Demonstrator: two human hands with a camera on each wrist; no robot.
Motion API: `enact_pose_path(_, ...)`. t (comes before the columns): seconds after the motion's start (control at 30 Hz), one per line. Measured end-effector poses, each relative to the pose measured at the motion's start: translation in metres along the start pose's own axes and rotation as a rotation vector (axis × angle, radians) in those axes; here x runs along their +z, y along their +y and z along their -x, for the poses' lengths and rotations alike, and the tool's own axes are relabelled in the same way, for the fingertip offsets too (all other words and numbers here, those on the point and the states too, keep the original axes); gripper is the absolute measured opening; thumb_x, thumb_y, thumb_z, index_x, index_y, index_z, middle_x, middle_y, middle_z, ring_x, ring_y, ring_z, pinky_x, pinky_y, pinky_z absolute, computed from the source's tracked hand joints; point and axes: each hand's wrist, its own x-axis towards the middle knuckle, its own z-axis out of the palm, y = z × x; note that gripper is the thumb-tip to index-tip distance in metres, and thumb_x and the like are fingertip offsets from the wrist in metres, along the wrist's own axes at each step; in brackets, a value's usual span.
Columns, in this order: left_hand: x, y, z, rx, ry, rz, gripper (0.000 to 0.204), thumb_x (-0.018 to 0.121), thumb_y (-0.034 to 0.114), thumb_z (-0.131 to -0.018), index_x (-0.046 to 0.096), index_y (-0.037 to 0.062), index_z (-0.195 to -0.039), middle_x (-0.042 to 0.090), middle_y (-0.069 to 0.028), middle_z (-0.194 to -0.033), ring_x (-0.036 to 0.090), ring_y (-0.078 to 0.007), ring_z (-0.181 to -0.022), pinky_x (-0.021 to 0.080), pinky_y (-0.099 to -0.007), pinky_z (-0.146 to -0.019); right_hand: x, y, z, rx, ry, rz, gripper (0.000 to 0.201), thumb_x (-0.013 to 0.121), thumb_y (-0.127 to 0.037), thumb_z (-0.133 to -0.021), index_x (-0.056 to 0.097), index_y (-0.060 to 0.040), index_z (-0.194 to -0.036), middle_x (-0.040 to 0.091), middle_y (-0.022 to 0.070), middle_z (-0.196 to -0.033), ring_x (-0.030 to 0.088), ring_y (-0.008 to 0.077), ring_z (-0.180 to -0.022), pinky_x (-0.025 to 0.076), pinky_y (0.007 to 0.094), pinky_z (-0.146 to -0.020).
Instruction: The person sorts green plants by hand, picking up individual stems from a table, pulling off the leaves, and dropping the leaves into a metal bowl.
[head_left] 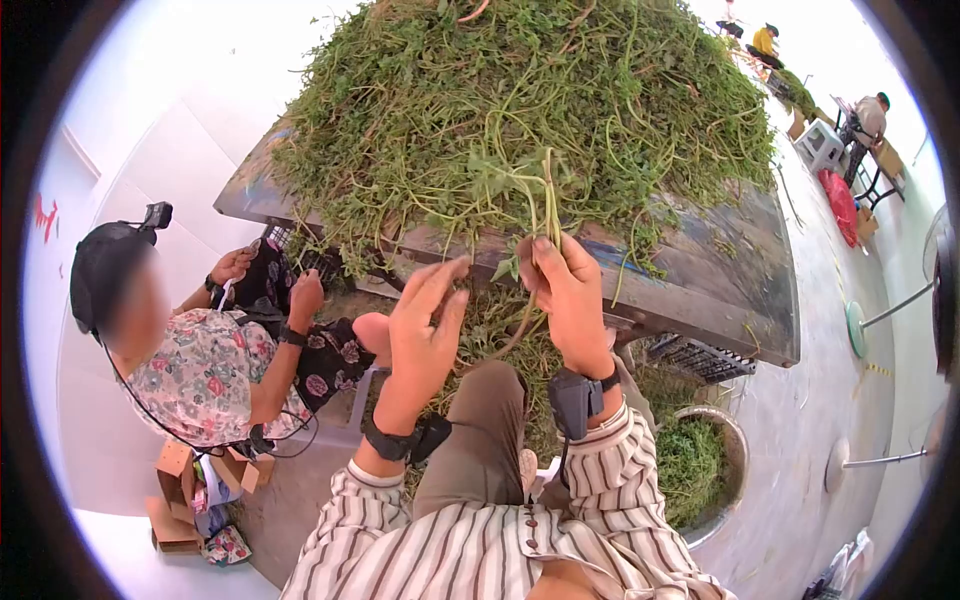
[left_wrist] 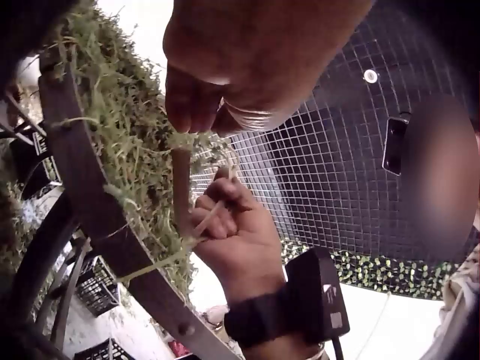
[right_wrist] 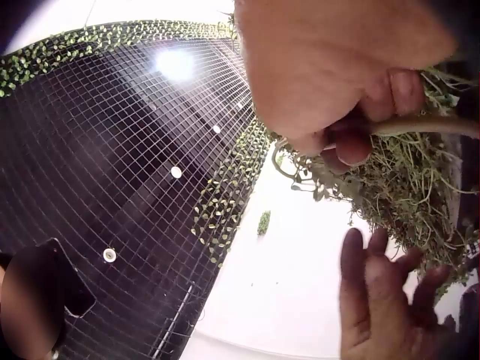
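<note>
In the head view the right hand (head_left: 572, 300) pinches a few long green stems (head_left: 548, 205) between thumb and curled fingers, in front of the table's near edge. The right wrist view shows a thick stem (right_wrist: 427, 126) running out of that hand (right_wrist: 337, 67). To its left, the left hand (head_left: 425, 325) is raised with fingers loosely bent and nothing in them; in the right wrist view its fingers (right_wrist: 367, 277) are spread. A large heap of leafy stems (head_left: 520, 100) covers much of the table (head_left: 720, 270).
Another person (head_left: 200, 360) sits at the left, hands raised. Black crates (head_left: 700, 360) stand under the table. A round tub (head_left: 740, 460) of greens is at the right, with cardboard boxes (head_left: 175, 480) at lower left. More loose greens lie beneath the table.
</note>
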Motion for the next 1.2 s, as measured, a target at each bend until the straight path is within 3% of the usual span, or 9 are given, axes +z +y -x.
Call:
enact_pose_path(0.17, -0.011, 0.01, -0.035, 0.001, 0.064, -0.004, 0.038, 0.056, 0.002, -0.081, 0.054, 0.003, -0.118, 0.052, -0.0072, -0.11, 0.052, -0.0126, -0.077, 0.044, -0.0237, -0.066, 0.0, -0.003, 0.002, -0.016, -0.076, 0.062, 0.022, 0.049, -0.022, -0.092, 0.058, -0.0031, -0.083, 0.043, -0.0052, -0.057, 0.032, 0.0015, -0.051, 0.022, 0.0185, -0.046)
enact_pose_path(0.23, -0.012, 0.009, -0.046, 0.106, 0.084, -0.01, 0.039, 0.055, 0.0, -0.08, 0.054, 0.0037, -0.119, 0.052, -0.0075, -0.111, 0.052, -0.0125, -0.077, 0.045, -0.024, -0.067, -0.001, -0.003, 0.004, -0.027, -0.116, 0.096, 0.023, 0.049, -0.022, -0.092, 0.057, -0.0029, -0.082, 0.042, -0.0053, -0.057, 0.033, 0.0022, -0.051, 0.023, 0.019, -0.046)
enact_pose_path(0.4, -0.007, 0.012, -0.058, 0.232, 0.081, -0.096, 0.041, 0.057, -0.003, -0.078, 0.055, 0.0055, -0.118, 0.054, -0.0103, -0.114, 0.056, -0.0189, -0.086, 0.046, -0.0283, -0.072, 0.0, 0.001, 0.004, -0.075, -0.2, 0.14, 0.023, 0.049, -0.021, -0.092, 0.057, -0.0024, -0.081, 0.042, -0.0053, -0.057, 0.035, 0.0031, -0.051, 0.025, 0.0199, -0.047)
enact_pose_path(0.47, -0.005, 0.005, -0.06, 0.352, 0.026, -0.206, 0.037, 0.059, -0.002, -0.077, 0.058, 0.0049, -0.113, 0.058, -0.0124, -0.107, 0.058, -0.0252, -0.09, 0.047, -0.031, -0.074, 0.001, 0.002, 0.005, -0.076, -0.22, 0.149, 0.023, 0.049, -0.021, -0.092, 0.057, -0.0022, -0.08, 0.042, -0.0052, -0.057, 0.035, 0.0033, -0.051, 0.026, 0.0202, -0.047)
enact_pose_path(0.57, -0.005, -0.003, -0.059, 0.354, 0.009, -0.25, 0.028, 0.061, -0.001, -0.077, 0.061, 0.0026, -0.105, 0.061, -0.0128, -0.098, 0.059, -0.0287, -0.088, 0.048, -0.0329, -0.075, 0.001, 0.003, 0.005, -0.092, -0.224, 0.181, 0.024, 0.05, -0.021, -0.092, 0.057, -0.0018, -0.079, 0.041, -0.0049, -0.056, 0.034, 0.0033, -0.051, 0.025, 0.0205, -0.047)
enact_pose_path(0.97, -0.02, -0.012, -0.058, 0.408, -0.108, -0.464, 0.015, 0.061, 0.007, -0.077, 0.059, 0.0024, -0.091, 0.061, -0.0092, -0.087, 0.058, -0.0281, -0.076, 0.048, -0.0334, -0.065, 0.0, -0.001, 0.009, -0.083, -0.193, 0.202, 0.026, 0.052, -0.023, -0.091, 0.057, -0.0026, -0.077, 0.04, -0.0048, -0.056, 0.034, 0.0036, -0.051, 0.025, 0.0214, -0.047)
enact_pose_path(1.1, -0.03, -0.013, -0.063, 0.215, -0.209, -0.32, 0.012, 0.059, 0.009, -0.081, 0.059, 0.0026, -0.091, 0.06, -0.0045, -0.083, 0.058, -0.0227, -0.071, 0.046, -0.0302, -0.062, 0.003, -0.002, 0.01, -0.042, -0.216, 0.178, 0.023, 0.052, -0.023, -0.09, 0.057, -0.0031, -0.08, 0.041, -0.006, -0.059, 0.033, 0.0024, -0.052, 0.024, 0.0195, -0.047)
enact_pose_path(1.17, -0.039, -0.007, -0.066, -0.129, -0.226, 0.073, 0.013, 0.06, 0.012, -0.081, 0.056, 0.0032, -0.09, 0.056, -0.007, -0.078, 0.057, -0.0209, -0.071, 0.045, -0.0313, -0.06, 0.001, -0.003, 0.011, -0.006, -0.226, 0.14, 0.021, 0.052, -0.022, -0.09, 0.058, -0.0036, -0.082, 0.042, -0.0065, -0.06, 0.032, 0.0017, -0.052, 0.023, 0.0186, -0.047)
enact_pose_path(1.2, -0.052, -0.021, -0.074, 0.015, -0.092, 0.045, 0.014, 0.058, 0.016, -0.083, 0.056, 0.0037, -0.089, 0.056, -0.0058, -0.078, 0.057, -0.0187, -0.072, 0.044, -0.0309, -0.06, -0.004, -0.004, 0.012, -0.001, -0.188, 0.134, 0.021, 0.052, -0.022, -0.09, 0.058, -0.0038, -0.083, 0.042, -0.0068, -0.06, 0.032, 0.0009, -0.053, 0.023, 0.0179, -0.046)
